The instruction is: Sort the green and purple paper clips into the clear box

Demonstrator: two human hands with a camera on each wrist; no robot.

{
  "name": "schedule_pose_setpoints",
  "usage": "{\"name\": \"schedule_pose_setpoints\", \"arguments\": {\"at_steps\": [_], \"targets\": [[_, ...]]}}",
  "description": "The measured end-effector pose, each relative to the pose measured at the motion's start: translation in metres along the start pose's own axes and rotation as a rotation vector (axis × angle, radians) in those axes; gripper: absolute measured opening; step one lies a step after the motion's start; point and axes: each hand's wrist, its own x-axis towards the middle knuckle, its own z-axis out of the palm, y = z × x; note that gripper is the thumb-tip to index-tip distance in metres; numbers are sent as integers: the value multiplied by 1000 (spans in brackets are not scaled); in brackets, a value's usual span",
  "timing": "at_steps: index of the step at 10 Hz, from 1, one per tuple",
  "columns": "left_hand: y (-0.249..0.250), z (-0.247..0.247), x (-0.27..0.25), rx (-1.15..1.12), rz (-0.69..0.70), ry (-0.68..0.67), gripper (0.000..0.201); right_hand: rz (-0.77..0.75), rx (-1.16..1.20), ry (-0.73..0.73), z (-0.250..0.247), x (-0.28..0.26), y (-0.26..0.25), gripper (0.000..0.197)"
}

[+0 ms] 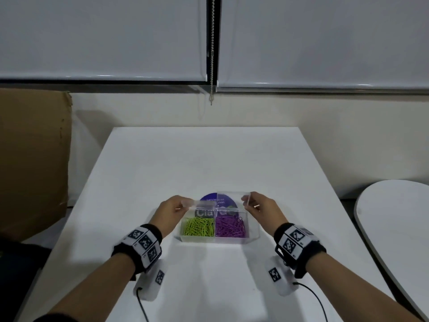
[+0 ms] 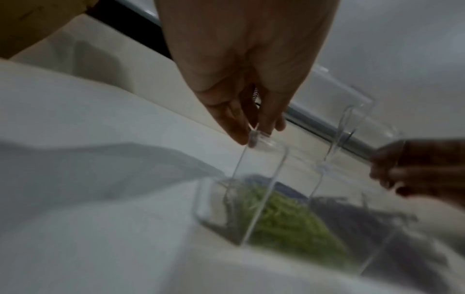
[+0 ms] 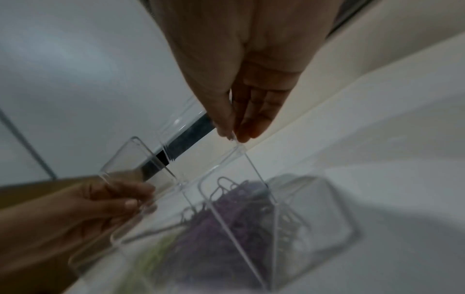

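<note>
Two hands are holding one clear lid (image 1: 217,202) above the clear box (image 1: 248,225), so we are judging that the sorting itself is done and the closing step is in hand. Starting at the left, our left hand (image 1: 173,209) is pinching the lid's left end; in the left wrist view the fingers (image 2: 235,127) are pressing together on its rounded corner. Below that hand, the green paper clips (image 1: 199,226) are lying heaped in the box's left compartment. Next to them, across a clear divider, the purple paper clips (image 1: 229,226) are filling the right compartment. We are seeing no loose clips on the white tabletop (image 1: 209,159), though blur could be hiding a stray one. Behind the box, a purple round sticker (image 1: 228,200) is showing through the lid. Further right, our right hand (image 1: 261,206) is gripping the lid's right end between thumb and fingertips (image 3: 251,131).

The lid is hanging tilted over the back of the box, apart from its near rim. We are judging that the next move calls for lowering both ends evenly, lining the lid's corners up with the box walls, and keeping the pinch light so the clear plastic is not slipping or flexing. A few purple clips are standing high near the divider, and these may be needing a nudge down before the lid is seating flat.
</note>
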Motion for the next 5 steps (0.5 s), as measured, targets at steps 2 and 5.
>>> {"name": "schedule_pose_setpoints", "arguments": {"at_steps": [2, 5], "targets": [[-19, -3, -42, 817, 307, -383, 85, -431, -591, -66, 6, -42, 26, 61], [-10, -2, -96, 942, 456, -138, 66, -411, -720, -69, 14, -115, 18, 101]]}}
